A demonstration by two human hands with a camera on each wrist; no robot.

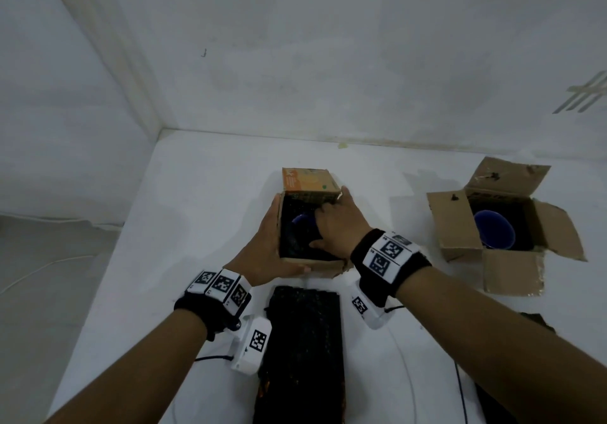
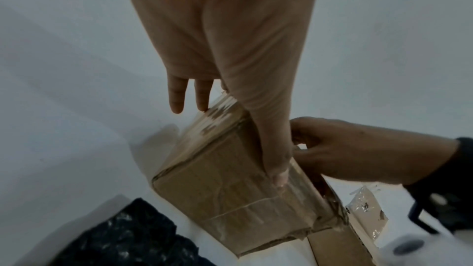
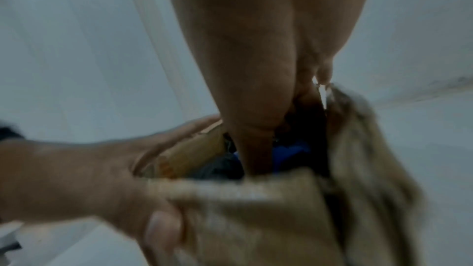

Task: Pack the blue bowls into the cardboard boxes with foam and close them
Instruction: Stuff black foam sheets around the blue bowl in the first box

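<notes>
1. While the near box [image 1: 308, 226] sat open on the white table [image 1: 203, 193], pkg was est. roughly half done: no box closed yet.
2. Near box: cardboard, far flap [image 1: 310, 180] upright w/ orange print; black foam lining inside; blue bowl [image 1: 303, 223] partly visible in the foam, rest hidden by the right hand.
3. Far box [image 1: 499, 226], to the right, well apart from the near one: four flaps splayed open, second blue bowl [image 1: 494, 229] seated in dark foam. Appeared to lack top foam; flaps not folded.
4. Loose foam slab [image 1: 302, 341]: black, lying on table just nearer the person than the near box. Judged as top padding, not yet placed.
5. Left hand [image 1: 266, 246]: fingers straight and together, flat along the box's left wall, thumb [image 2: 276, 173] laid along the near edge. Bracing, not curled round anything.
6. Right hand [image 1: 338, 226]: reached into the box opening, fingers bent down inside onto the bowl/foam, thumb [image 3: 256, 149] pointing in beside blue. Right wrist view blurred; cannot tell whether fingers pinched the bowl or only pressed it.
7. Bowl rel. to fingers: directly under right fingertips, touching or nearly so; separated from left fingers by the cardboard wall.
8. Remaining, est.: seat bowl, add top foam, fold flaps, both boxes.
</notes>
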